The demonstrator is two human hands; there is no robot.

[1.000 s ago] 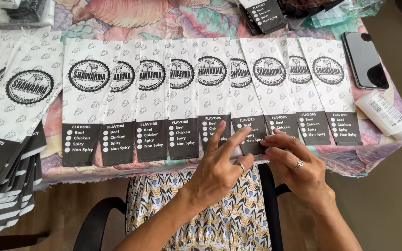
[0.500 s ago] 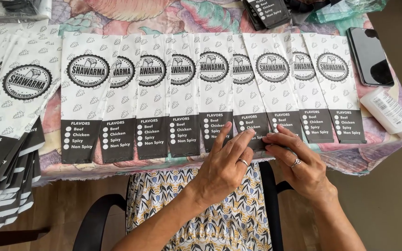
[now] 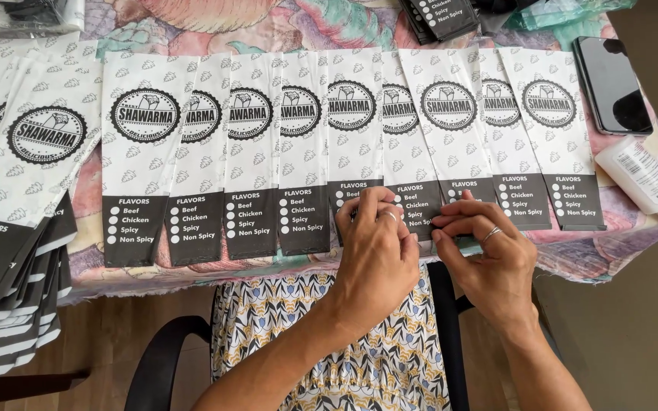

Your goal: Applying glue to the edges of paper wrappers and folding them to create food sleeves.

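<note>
A surface under a floral cloth carries a long row of white paper bags with round black emblems and dark bottom bands, each overlapping its neighbour so only the lower band lies exposed — an arrangement that apparently lets every end be reached in turn. At the far left a thick stack of the same bags hangs over the edge, fanned out. A white glue bottle with a red tip lies on its side at the right, near a dark phone. The left hand presses flat, fingers together, on the dark band of one bag in mid-row, seemingly to hold it down. The right hand pinches that same band's lower edge between thumb and fingertips — a light grip just beside the left.
</note>
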